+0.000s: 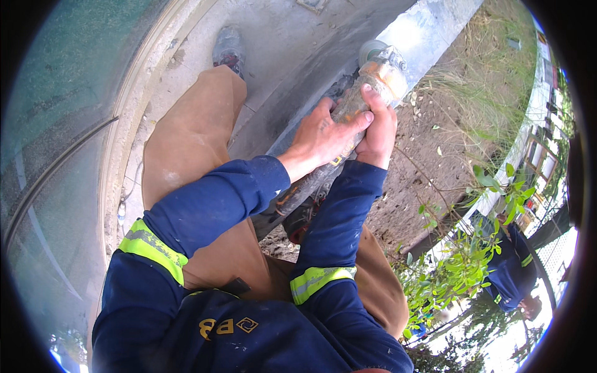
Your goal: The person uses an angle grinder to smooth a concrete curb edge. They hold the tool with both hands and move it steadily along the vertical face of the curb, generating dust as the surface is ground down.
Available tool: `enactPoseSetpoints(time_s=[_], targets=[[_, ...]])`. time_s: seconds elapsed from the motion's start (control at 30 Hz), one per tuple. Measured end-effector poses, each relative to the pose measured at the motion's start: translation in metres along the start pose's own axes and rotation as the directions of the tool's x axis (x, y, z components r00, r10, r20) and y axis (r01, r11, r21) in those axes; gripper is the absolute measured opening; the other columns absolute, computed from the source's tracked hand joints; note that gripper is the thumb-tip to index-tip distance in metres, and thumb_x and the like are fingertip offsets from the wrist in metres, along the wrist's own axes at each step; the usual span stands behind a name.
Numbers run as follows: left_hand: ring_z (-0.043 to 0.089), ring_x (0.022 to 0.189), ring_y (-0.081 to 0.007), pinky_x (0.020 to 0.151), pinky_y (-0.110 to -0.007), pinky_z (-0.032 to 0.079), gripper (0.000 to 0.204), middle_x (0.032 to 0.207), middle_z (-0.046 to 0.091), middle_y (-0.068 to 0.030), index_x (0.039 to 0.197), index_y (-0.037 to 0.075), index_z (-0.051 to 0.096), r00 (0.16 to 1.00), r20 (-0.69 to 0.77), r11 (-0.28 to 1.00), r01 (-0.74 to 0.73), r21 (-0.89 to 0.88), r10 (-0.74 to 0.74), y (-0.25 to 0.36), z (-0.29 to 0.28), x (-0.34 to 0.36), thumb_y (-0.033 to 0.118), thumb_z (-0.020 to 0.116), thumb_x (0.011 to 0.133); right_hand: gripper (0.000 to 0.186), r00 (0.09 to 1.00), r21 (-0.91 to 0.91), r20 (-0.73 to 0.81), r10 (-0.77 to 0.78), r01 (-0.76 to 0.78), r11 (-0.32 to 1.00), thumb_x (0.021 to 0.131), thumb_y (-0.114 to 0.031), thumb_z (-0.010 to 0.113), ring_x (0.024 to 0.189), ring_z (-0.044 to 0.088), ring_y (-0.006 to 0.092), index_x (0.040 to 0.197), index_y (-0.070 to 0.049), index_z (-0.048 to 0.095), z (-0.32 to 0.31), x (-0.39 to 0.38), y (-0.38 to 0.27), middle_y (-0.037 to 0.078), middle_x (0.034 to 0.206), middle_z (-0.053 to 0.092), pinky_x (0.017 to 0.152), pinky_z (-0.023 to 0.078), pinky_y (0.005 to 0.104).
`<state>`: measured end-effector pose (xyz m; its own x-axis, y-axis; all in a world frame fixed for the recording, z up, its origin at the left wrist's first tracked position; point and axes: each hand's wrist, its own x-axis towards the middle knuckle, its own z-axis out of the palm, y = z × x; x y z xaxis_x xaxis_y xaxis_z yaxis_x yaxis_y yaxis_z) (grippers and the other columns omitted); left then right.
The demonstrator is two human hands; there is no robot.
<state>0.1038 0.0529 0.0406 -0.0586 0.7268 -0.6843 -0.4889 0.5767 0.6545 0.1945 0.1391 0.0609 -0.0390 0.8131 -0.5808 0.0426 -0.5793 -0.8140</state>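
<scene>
1. Both hands are locked on an angle grinder (360, 93), a dusty, pale-bodied power tool running from picture centre up toward one o'clock.
2. The left hand (320, 133) is wrapped over the grinder's body from the ten o'clock side, fingers curled tight around it.
3. The right hand (379, 130) grips the same body from the three o'clock side, thumb up along the tool, touching the left hand's fingertips.
4. The grinder's head sits at about one o'clock against a grey metal beam (429, 28), which slants from upper right down toward centre.
5. Blue sleeves with yellow-green reflective bands come in from six o'clock; tan trousers (193, 137) show beneath them.
6. A worn shoe (228, 46) rests on the concrete slab (286, 37) at eleven o'clock.
7. Bare dirt (429, 161) with dry grass lies at three o'clock of the hands.
8. At four o'clock, a leafy plant (460, 261), and just past it another person (513, 267) in matching blue workwear.
</scene>
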Motion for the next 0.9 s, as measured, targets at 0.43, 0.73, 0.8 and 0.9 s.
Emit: enactPoseSetpoints(time_s=[0.43, 0.73, 0.8, 0.9], targets=[[0.066, 0.107, -0.0263, 0.087, -0.036, 0.055, 0.095, 0.119, 0.064, -0.0287, 0.135, -0.02, 0.043, 1.0, -0.016, 0.998, -0.024, 0.062, 0.025, 0.014, 0.003, 0.007, 0.053, 0.08, 0.087, 0.045, 1.0, 0.06, 0.01, -0.014, 0.013, 0.998, 0.086, -0.016, 0.076, 0.09, 0.07, 0.0266, 0.121, 0.01, 0.064, -0.001, 0.008, -0.007, 0.018, 0.109, 0.07, 0.081, 0.059, 0.0403], [0.067, 0.103, -0.0244, 0.084, -0.036, 0.056, 0.09, 0.115, 0.066, -0.0263, 0.133, -0.018, 0.046, 1.0, -0.009, 0.999, -0.015, 0.042, 0.015, 0.016, 0.007, 0.011, 0.052, 0.08, 0.087, 0.043, 1.0, 0.091, -0.028, -0.003, 0.006, 0.996, 0.087, -0.014, 0.075, 0.09, 0.07, 0.0268, 0.12, 0.01, 0.064, -0.004, 0.017, -0.005, 0.018, 0.109, 0.07, 0.08, 0.059, 0.0404], [0.067, 0.106, -0.0257, 0.086, -0.036, 0.056, 0.091, 0.118, 0.065, -0.0278, 0.134, -0.019, 0.046, 1.0, -0.006, 0.999, -0.011, 0.031, 0.011, 0.017, 0.008, 0.01, 0.052, 0.081, 0.087, 0.044, 1.0, 0.069, 0.004, -0.018, 0.017, 0.997, 0.087, -0.015, 0.075, 0.09, 0.07, 0.0268, 0.121, 0.01, 0.064, -0.005, 0.017, -0.006, 0.018, 0.109, 0.07, 0.08, 0.059, 0.0406], [0.066, 0.11, -0.0284, 0.089, -0.037, 0.055, 0.094, 0.123, 0.063, -0.0301, 0.134, -0.019, 0.045, 1.0, -0.006, 0.999, -0.002, 0.037, 0.002, 0.017, 0.006, 0.008, 0.053, 0.081, 0.086, 0.044, 1.0, 0.062, 0.005, -0.014, 0.013, 0.998, 0.087, -0.016, 0.075, 0.09, 0.07, 0.0268, 0.121, 0.01, 0.064, -0.005, 0.017, -0.005, 0.018, 0.109, 0.07, 0.08, 0.059, 0.0408]])
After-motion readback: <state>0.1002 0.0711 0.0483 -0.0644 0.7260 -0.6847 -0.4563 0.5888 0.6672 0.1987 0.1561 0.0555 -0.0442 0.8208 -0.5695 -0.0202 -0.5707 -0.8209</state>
